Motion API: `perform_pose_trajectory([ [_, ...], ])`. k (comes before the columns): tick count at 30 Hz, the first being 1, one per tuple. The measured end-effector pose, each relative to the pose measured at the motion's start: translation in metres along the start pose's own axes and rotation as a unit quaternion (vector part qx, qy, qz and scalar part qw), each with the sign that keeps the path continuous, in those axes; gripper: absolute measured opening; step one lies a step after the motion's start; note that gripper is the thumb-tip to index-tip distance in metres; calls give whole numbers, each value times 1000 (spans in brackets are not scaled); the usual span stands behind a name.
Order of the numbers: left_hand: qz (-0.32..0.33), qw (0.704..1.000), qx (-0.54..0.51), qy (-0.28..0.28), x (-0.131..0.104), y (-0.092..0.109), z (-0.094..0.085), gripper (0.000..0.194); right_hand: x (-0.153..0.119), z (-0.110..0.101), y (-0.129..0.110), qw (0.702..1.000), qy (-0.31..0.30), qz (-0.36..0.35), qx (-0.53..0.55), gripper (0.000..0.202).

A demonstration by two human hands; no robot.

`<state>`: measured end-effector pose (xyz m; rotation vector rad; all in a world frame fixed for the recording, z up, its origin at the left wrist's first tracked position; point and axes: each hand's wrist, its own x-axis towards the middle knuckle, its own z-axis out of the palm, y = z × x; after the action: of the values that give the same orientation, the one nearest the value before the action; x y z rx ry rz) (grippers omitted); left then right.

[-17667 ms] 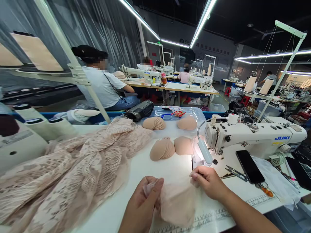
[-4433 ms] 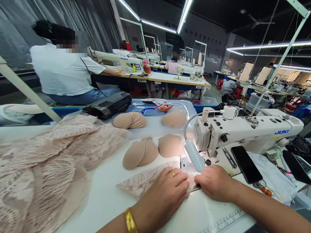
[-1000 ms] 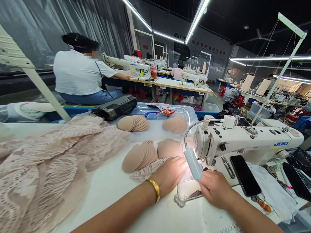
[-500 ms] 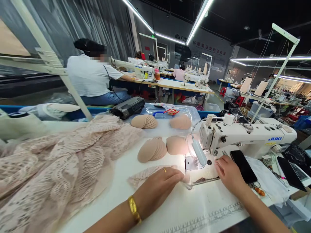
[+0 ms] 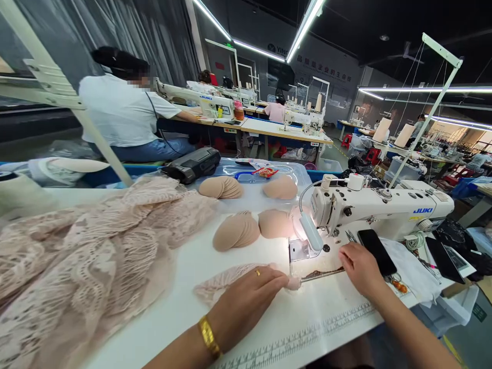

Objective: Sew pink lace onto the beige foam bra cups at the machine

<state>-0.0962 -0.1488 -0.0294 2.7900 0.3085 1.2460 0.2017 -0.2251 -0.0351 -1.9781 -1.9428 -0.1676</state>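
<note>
My left hand [image 5: 249,292], with a gold ring and a bracelet, lies over a pale pink lace piece [image 5: 221,283]. Its fingers are pressed together on the fabric, and a bit of the piece shows beyond the fingertips. My right hand [image 5: 360,267] rests on the table in front of the sewing machine [image 5: 369,205], its fingers curled in; whatever they may hold is hidden. Beside it lies a black phone [image 5: 376,252]. A lit lamp [image 5: 310,231] shines near the needle area. Stacked beige bra cups [image 5: 235,231] and another cup [image 5: 274,224] lie behind my left hand.
A large heap of lace fabric [image 5: 126,241] covers the table's left side. More cups [image 5: 221,187] sit on a clear plastic lid [image 5: 249,179] at the back. A ruler strip [image 5: 307,335] runs along the front edge. A co-worker [image 5: 119,110] sits ahead on the left.
My right hand has drawn slightly back from the machine's bed, and its fingers have curled in more. My left hand stays on the lace piece. The view has turned a little to the right.
</note>
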Motion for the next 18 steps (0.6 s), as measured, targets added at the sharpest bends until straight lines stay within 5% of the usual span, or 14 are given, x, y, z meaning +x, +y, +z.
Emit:
perform_pose_trajectory([
  [4, 5, 1000, -3, 0, 1, 0, 2, 34, 13, 1, 24, 993, 7, 44, -105, 16],
  [10, 13, 1000, 17, 16, 1, -1, 0, 31, 22, 10, 28, 990, -13, 57, -129, 26],
  [14, 11, 998, 53, 18, -1, -3, 1, 30, 5, 4, 10, 995, -33, 51, -85, 20],
  [18, 14, 997, 78, 13, -2, -6, 5, 27, -23, -10, -33, 994, -102, -2, 35, 17],
])
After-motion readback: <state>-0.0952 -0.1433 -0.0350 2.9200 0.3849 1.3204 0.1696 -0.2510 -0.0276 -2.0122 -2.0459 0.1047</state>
